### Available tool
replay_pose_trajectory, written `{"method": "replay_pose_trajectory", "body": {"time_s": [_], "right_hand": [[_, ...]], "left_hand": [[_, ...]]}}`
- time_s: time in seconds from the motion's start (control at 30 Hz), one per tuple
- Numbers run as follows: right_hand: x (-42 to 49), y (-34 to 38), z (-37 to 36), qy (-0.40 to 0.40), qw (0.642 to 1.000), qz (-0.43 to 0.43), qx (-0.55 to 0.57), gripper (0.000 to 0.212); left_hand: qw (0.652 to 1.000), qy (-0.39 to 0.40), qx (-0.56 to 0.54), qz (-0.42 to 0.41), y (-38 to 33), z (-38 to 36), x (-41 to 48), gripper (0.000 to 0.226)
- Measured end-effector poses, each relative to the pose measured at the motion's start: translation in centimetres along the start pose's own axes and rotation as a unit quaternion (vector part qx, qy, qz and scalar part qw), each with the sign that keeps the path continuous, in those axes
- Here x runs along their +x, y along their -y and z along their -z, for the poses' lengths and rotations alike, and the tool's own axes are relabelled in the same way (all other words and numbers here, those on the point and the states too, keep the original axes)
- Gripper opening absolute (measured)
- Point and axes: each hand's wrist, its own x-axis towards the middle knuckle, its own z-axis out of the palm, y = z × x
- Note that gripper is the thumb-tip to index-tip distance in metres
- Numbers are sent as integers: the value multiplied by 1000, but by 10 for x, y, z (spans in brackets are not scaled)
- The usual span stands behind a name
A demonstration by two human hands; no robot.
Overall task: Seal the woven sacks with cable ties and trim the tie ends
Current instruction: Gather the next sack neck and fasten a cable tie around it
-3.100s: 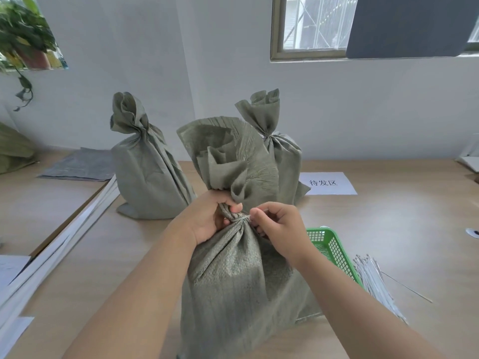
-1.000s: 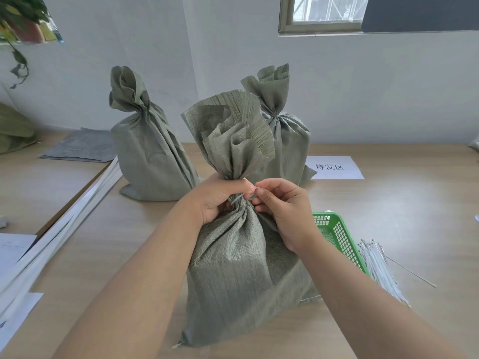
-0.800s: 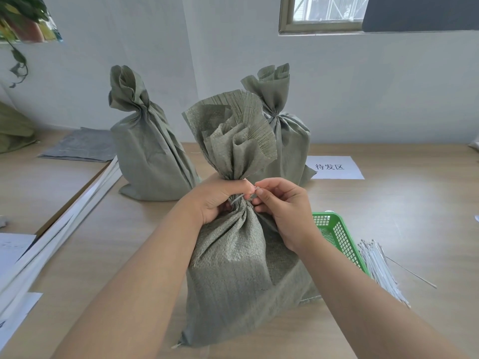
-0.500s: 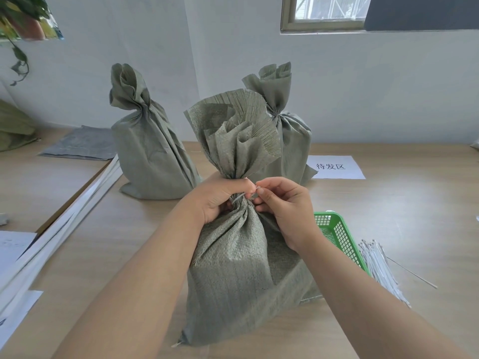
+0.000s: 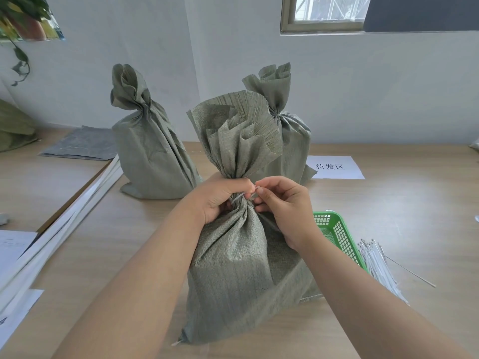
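Left hand (image 5: 217, 200) grips sack (image 5: 233, 268) (right hand (image 5: 285, 206) pinches tie (image 5: 237, 197)).

I see soft, even daylight from the wood-framed window (image 5: 329, 9) at upper right, its panes blown white. Shadows beneath the grey-green woven sacks (image 5: 233, 275) lie faint on the pale wooden worktop (image 5: 401, 203). Wide-angle distortion bows the edges; the potted green plant (image 5: 23, 14) top left smears.

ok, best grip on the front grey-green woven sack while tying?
Its cinched neck, just under the flared mouth, from the left: the fabric narrows there to a bundle one hand wraps. The left hand grips it so; the right hand pinches the white cable tie.
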Motion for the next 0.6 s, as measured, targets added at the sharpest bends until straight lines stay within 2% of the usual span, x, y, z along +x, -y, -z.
{"method": "replay_pose_trajectory", "body": {"time_s": [0.13, 0.6], "right_hand": [[0, 0, 0, 1, 1000, 2, -4, 7], [0, -2, 0, -3, 1000, 4, -14, 8]], "left_hand": [[1000, 2, -7, 1, 0, 0, -1, 10], [1000, -9, 2, 16, 1, -1, 1, 11]]}}
